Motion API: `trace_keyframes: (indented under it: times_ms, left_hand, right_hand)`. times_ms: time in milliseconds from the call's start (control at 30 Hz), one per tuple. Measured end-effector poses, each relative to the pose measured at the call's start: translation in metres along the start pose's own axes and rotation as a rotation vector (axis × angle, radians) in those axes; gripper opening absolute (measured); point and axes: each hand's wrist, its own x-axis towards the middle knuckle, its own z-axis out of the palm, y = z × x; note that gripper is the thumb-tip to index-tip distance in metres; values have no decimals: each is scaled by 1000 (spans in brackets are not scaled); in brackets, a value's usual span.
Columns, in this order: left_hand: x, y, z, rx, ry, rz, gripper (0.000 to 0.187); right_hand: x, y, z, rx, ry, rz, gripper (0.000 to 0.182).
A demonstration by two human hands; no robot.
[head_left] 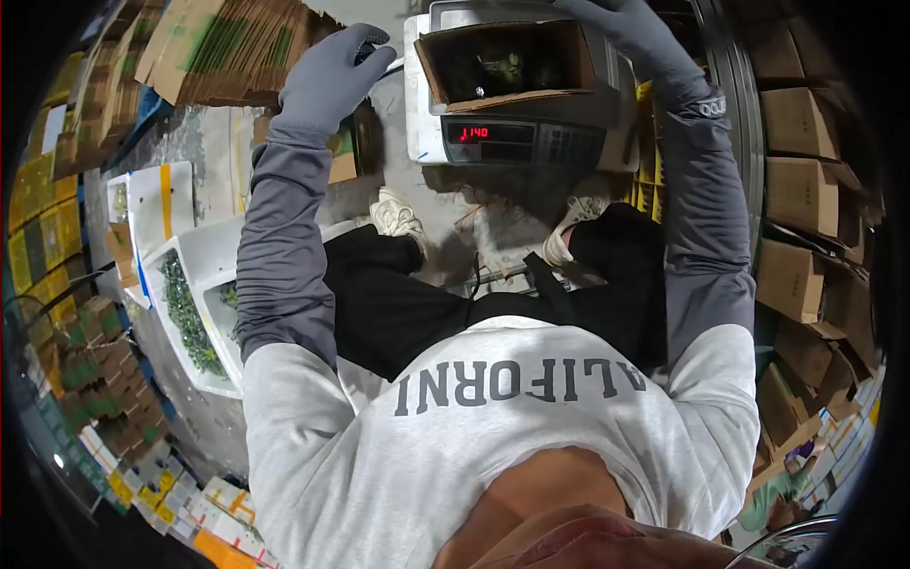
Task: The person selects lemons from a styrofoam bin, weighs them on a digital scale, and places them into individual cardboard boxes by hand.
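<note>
Stacks of cartons [806, 190]: brown boxes line the right side, well apart from the scale; flattened cartons [218, 43] are piled at upper left.
White trays [204, 266]: on the floor at the left, holding small green pieces.
Scale [521, 137]: on the floor ahead of the feet, red display lit — the digits look like 1140.
Open box [502, 62]: sits on the scale's platform, flaps up, dark green contents inside.
Right hand [630, 28]: grey-gloved, spread open over the box's far right edge, gripping nothing visible.
Left hand [332, 76]: grey-gloved, fingers curled, just left of the box; whether it holds anything I cannot tell.
Step in hand: weighing a filled box, by my reading.
Next move: likely calls for a steady reading — then adding or removing pieces.
</note>
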Motion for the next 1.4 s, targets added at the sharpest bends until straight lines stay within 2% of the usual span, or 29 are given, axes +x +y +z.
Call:
trace_keyframes:
  times_ms: [100, 133, 233, 267, 300, 367, 433, 467, 567, 600, 700, 733, 800, 867, 967, 1033, 1100, 1133, 1167, 1233, 1267, 1300, 1333, 1367, 1400]
  left_hand:
    - [-5, 2, 3, -3, -46, -46, 41]
    - [-5, 5, 2, 6, -61, -45, 42]
    - [-2, 2, 11, 26, -85, -27, 46]
    - [-2, 1, 15, 34, -90, -17, 48]
    - [-4, 3, 17, 52, -96, -15, 50]
    - [-7, 10, 20, 88, -104, -10, 53]
    - [-8, 11, 21, 76, -147, -2, 56]
    - [-9, 14, 18, 84, -146, -4, 56]
    - [-11, 9, 20, 50, -120, 16, 59]
    - [-10, 7, 23, 29, -108, 31, 60]
    - [-5, 15, 37, -32, -117, -33, 66]
    - [0, 17, 43, -92, -135, -52, 72]
    - [-1, 30, 41, -107, -110, -117, 74]
    - [-2, 26, 49, -106, -92, -154, 71]
    - [-14, 16, 48, -895, -150, -330, 65]
    - [-13, -12, 55, -1015, -237, -390, 62]
    - [-14, -29, 55, -1051, -298, -400, 64]
    - [-14, -41, 63, -1135, -288, -431, 68]
    - [-7, -48, 73, -1217, -296, -444, 71]
    - [3, -49, 94, -1145, -282, -451, 68]
    - [12, -35, 98, -1160, -270, -527, 64]
    - [22, -28, 109, -1235, -257, -570, 63]
    - [39, -64, 151, -1264, -247, -408, 59]
    - [49, -75, 181, -1283, -171, -287, 47]
    - [55, -76, 185, -1333, -233, -163, 42]
  right_hand:
    - [-3, -29, -5, 9, -173, 149, 23]
    - [-7, -48, -1, -94, -201, 188, 21]
    - [-5, -61, 19, -726, -371, 65, 21]
    - [0, -62, 32, -914, -412, 115, 23]
    - [0, -58, 51, -968, -401, 166, 37]
    - [5, -27, 77, -1027, -336, 21, 37]
    - [12, -1, 102, -1071, -272, 46, 29]
    - [12, 11, 104, -1100, -193, -41, 22]
    - [9, 3, 97, -1077, -199, -15, 19]
    - [7, 9, 95, -1077, -184, -80, 18]
    - [16, 19, 103, -1081, -329, 7, 27]
    - [20, 26, 117, -1082, -375, 91, 22]
    - [26, 16, 132, -1019, -411, 133, 24]
    - [35, 30, 139, -988, -502, 47, 27]
    - [31, 24, 100, -685, -649, -64, 30]
    - [17, -5, 48, -157, -610, 337, 29]
    - [7, 31, 4, 138, -347, 219, 25]
    - [2, 45, -18, 112, -284, 411, 25]
    - [-3, 75, -31, 95, -244, 481, 29]
    - [-15, 65, -34, -20, -341, 528, 36]
    - [-16, 99, -17, 191, -291, 603, 44]
    - [-17, 89, -11, 125, -346, 729, 46]
    - [-23, 90, 5, 390, -284, 654, 47]
    - [-13, 80, 19, 123, -348, 559, 48]
    - [3, 118, 42, 126, -344, 460, 53]
